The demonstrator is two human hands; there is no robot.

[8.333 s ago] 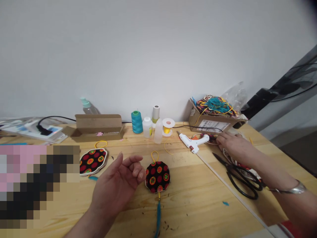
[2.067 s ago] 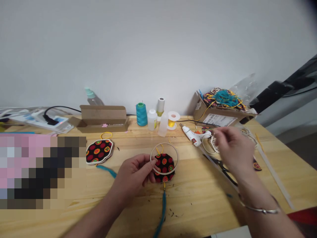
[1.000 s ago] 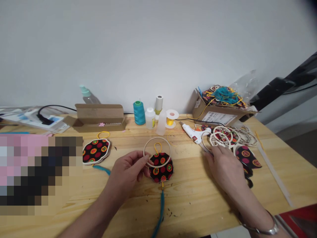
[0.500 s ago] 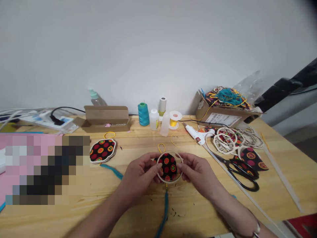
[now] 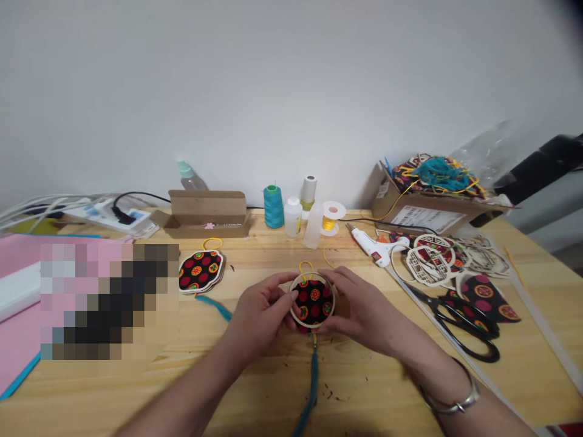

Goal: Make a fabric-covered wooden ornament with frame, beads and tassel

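Note:
Between my two hands is a round ornament (image 5: 314, 301) of black fabric with red and orange flowers, set within a thin pale ring (image 5: 334, 311). My left hand (image 5: 268, 306) pinches its left edge, thumb on the front. Along the right edge, the thumb and fingers of my right hand (image 5: 359, 306) grip the ring at bottom and top. A yellow cord loop (image 5: 306, 268) sticks out above the ornament, and a teal tassel (image 5: 313, 379) hangs below, lying on the table. Left of my hands lies a finished-looking scalloped ornament (image 5: 200, 271) of similar fabric, with its own teal tassel (image 5: 214, 306).
On the right are black scissors (image 5: 469, 328), a white glue gun (image 5: 376, 246), pale wooden frames (image 5: 428, 264) and a filled cardboard box (image 5: 423, 212). Along the wall stand a teal thread cone (image 5: 274, 207), bottles (image 5: 313, 227) and a yellow cord spool (image 5: 328, 223). An open box (image 5: 207, 224) sits back left.
My right hand has shifted from pinching the ring's right side to spanning its top and bottom edges. The fabric now fills more of the ring. The whole view has shifted slightly.

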